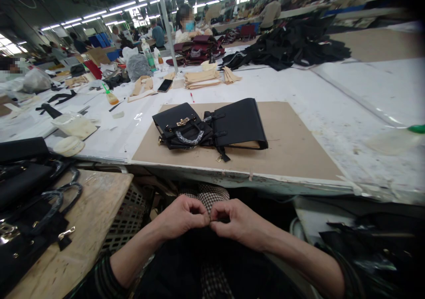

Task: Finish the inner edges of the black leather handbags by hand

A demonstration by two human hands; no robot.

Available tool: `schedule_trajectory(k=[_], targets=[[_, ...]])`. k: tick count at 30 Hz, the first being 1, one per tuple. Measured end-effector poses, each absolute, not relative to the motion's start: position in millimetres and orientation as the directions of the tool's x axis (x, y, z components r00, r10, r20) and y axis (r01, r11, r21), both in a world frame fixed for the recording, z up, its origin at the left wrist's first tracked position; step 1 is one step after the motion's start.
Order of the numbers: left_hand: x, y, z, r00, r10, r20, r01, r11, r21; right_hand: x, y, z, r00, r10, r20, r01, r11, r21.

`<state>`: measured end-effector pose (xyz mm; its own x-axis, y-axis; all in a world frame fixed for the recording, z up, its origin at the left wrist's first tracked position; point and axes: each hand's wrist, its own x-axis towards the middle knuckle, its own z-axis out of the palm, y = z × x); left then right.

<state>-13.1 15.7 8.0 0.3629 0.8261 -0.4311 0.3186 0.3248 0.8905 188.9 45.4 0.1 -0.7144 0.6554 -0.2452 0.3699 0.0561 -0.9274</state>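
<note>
My left hand [182, 218] and my right hand [235, 219] meet in my lap below the table edge. Both are closed in a pinch, fingertips touching each other over something too small to make out. Dark cloth and a checked fabric [208, 196] lie under them. In front of me a black handbag [212, 126] with a gold clasp and wrapped handle lies open on a brown cardboard sheet [292, 148] on the white worktable [332, 108].
A wooden side table [89, 228] at my left carries several black bags [26, 210]. A plastic crate [128, 217] stands beside it. Farther off lie a phone [165, 85], beige pieces [201, 78], a glue bottle [110, 95] and black fabric piles [292, 46]. Other people work in the background.
</note>
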Motion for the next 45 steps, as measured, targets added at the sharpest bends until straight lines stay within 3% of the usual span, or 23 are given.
schedule_trajectory(k=[5,15,22,31,40,45], targets=[[-16.6,13.4,13.4,0.371,0.797,-0.477,0.289,0.389,0.875,187.1,44.2,1.1,-0.686,0.699,-0.203,0.417,0.148,-0.897],[-8.3,4.4,9.7,0.256,0.886,-0.387,0.497,0.223,0.839,189.9,46.8,2.0,-0.696,0.694,-0.183,0.446,0.219,-0.868],[-12.6,7.2,12.6,0.258,0.827,-0.499,0.399,0.379,0.835,193.9,56.5,-0.8,-0.717,0.640,-0.276,0.460,0.137,-0.877],[-20.1,-9.0,9.7,0.340,0.837,-0.429,0.233,0.367,0.901,208.3,62.5,8.9,-0.862,0.450,-0.235,0.314,0.109,-0.943],[-21.6,-12.0,18.6,0.310,0.891,-0.332,0.375,0.207,0.904,187.7,66.3,18.3,-0.853,0.489,-0.184,0.404,0.395,-0.825],[-20.2,-7.7,12.7,0.298,0.897,-0.326,0.395,0.195,0.898,186.5,68.2,9.7,-0.824,0.524,-0.216,0.447,0.367,-0.815]])
